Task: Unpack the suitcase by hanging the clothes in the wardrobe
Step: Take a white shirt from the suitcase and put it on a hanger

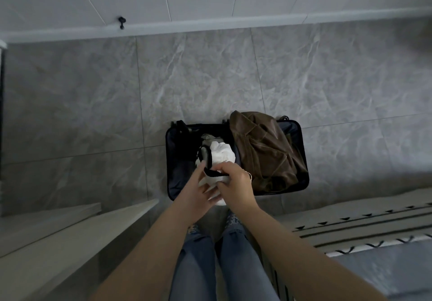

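A dark suitcase [174, 151] lies open on the grey tiled floor in front of my legs. A brown jacket [261, 146] is heaped in its right half. Above the left half I hold a white garment [221, 153] with a black band or strap [209, 160]. My right hand [233, 181] grips the black band and white cloth from above. My left hand [198, 188] holds the white cloth from below, fingers spread under it. More pale clothing shows beneath the white garment inside the case.
A pale ledge or furniture edge [70, 226] runs along my left. A bed with a patterned striped cover [374, 228] lies to my right. A white wall with a skirting board [210, 25] stands beyond the floor, with a small black door stop [121, 21].
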Tool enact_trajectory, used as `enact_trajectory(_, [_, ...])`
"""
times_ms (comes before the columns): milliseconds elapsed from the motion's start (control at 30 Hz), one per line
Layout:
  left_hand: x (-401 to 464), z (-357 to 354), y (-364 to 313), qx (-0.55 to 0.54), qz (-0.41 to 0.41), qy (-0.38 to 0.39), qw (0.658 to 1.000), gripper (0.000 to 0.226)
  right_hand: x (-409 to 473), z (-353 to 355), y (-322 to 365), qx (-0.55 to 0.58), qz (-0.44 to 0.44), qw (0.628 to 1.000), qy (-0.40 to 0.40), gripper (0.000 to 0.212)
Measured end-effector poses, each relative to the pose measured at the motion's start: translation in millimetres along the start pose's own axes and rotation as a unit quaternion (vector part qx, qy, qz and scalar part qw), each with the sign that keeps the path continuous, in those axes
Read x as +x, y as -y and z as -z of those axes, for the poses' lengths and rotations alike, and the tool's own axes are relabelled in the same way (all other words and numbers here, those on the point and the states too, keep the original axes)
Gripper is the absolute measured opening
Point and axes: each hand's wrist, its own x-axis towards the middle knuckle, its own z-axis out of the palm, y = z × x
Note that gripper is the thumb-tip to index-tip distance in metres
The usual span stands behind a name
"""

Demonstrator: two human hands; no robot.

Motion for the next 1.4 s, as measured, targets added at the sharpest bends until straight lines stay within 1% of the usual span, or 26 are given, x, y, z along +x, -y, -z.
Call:
enact_trajectory(67, [-10.4,-14.7,-6.1,0.013,-0.02,-0.032,0.999,0.039,-7.2,3.0,11.1,-0.021,0.044,0.999,0.009,0.044])
enact_trajectory(133, [-13.0,-25.4,-10.4,0.02,-0.035,-0.065,0.997,0.045,-13.6,4.5,18.0,-0.029,0.066,0.997,0.008,0.039])
enact_trajectory(167, [-15.3,-30.7,-13.5,0.037,-0.047,-0.086,0.995,0.037,-17.3,5.9,18.4,-0.027,0.076,0.997,0.004,0.037])
enact_trajectory(200, [-17.5,-33.7,-15.9,0.06,-0.061,-0.113,0.99,0.02,-21.6,6.6,17.4,-0.021,0.083,0.996,0.002,0.036])
enact_trajectory(233, [-21.0,-36.5,-18.0,0.088,-0.074,-0.141,0.983,0.018,-26.3,8.9,16.5,-0.014,0.084,0.996,0.005,0.037])
enact_trajectory(267, [-21.8,-36.8,-18.9,0.113,-0.085,-0.162,0.977,0.024,-29.9,10.4,14.6,-0.009,0.08,0.997,0.011,0.037])
enact_trajectory(333, [-27.9,-41.2,-19.9,0.158,-0.119,-0.172,0.965,0.027,-36.2,15.1,11.7,0.009,0.069,0.997,0.02,0.037])
enact_trajectory(400, [-31.8,-41.7,-18.2,0.177,-0.153,-0.179,0.956,0.024,-43.5,21.3,12.2,0.054,0.051,0.997,0.023,0.034])
enact_trajectory(467, [-37.2,-40.9,-18.0,0.189,-0.176,-0.191,0.947,0.025,-49.7,30.2,14.7,0.12,0.009,0.993,0.022,0.027])
enact_trajectory(533, [-44.2,-42.3,-19.1,0.216,-0.202,-0.189,0.936,0.026,-53.0,40.2,15.3,0.159,-0.041,0.986,0.011,0.02])
enact_trajectory(600, [-56.4,-49.0,-21.4,0.245,-0.23,-0.173,0.926,0.026,-55.3,51.4,16.9,0.162,-0.067,0.984,-0.013,0.022])
enact_trajectory(667, [-75.5,-61.7,-25.0,0.291,-0.259,-0.158,0.907,0.029,-57.8,63.4,25.3,0.176,-0.074,0.981,-0.032,0.033])
enact_trajectory(733, [-96.2,-75.8,-29.0,0.356,-0.28,-0.138,0.881,0.027,-60.3,76.8,40.1,0.213,-0.064,0.974,-0.042,0.055])
enact_trajectory(800, [-113.4,-87.3,-32.9,0.432,-0.294,-0.12,0.844,0.026,-60.1,88.7,54.0,0.223,-0.047,0.972,-0.059,0.072])
enact_trajectory(833, [-121.0,-91.8,-34.4,0.467,-0.296,-0.113,0.825,0.027,-59.9,93.5,59.7,0.206,-0.045,0.975,-0.067,0.076])
enact_trajectory(867, [-131.4,-97.3,-35.3,0.498,-0.302,-0.1,0.807,0.028,-61.8,100.4,65.7,0.182,-0.046,0.979,-0.076,0.075])
enact_trajectory(900, [-139.2,-101.1,-36.1,0.523,-0.299,-0.088,0.793,0.03,-63.0,106.3,70.5,0.159,-0.053,0.982,-0.083,0.069])
enact_trajectory(1000, [-163.5,-112.5,-37.3,0.587,-0.315,-0.036,0.745,0.029,-76.3,132.0,93.3,0.126,-0.06,0.98,-0.139,0.03])
enact_trajectory(1033, [-169.3,-114.7,-37.0,0.611,-0.32,-0.024,0.723,0.03,-83.6,141.0,102.9,0.128,-0.053,0.975,-0.171,0.028])
enact_trajectory(1100, [-182.6,-120.5,-34.4,0.665,-0.329,0.003,0.671,0.03,-103.0,157.3,123.0,0.147,-0.03,0.957,-0.248,0.029])
enact_trajectory(1167, [-190.4,-124.9,-30.4,0.71,-0.338,0.032,0.617,0.028,-124.2,168.7,139.2,0.131,0.001,0.942,-0.309,0.033])
enact_trajectory(1233, [-193.6,-129.4,-29.2,0.729,-0.348,0.061,0.587,0.027,-142.8,172.6,147.5,0.092,0.021,0.933,-0.347,0.035])
enact_trajectory(1267, [-194.7,-132.4,-28.7,0.737,-0.354,0.076,0.571,0.027,-153.9,174.3,149.5,0.082,0.024,0.927,-0.365,0.032])
enact_trajectory(1333, [-191.5,-134.4,-30.4,0.746,-0.363,0.081,0.552,0.033,-172.4,179.2,150.1,0.094,0.02,0.914,-0.394,0.021])
enact_trajectory(1400, [-189.1,-132.4,-31.0,0.757,-0.366,0.069,0.537,0.036,-193.7,189.0,149.9,0.117,0.019,0.887,-0.446,0.01])
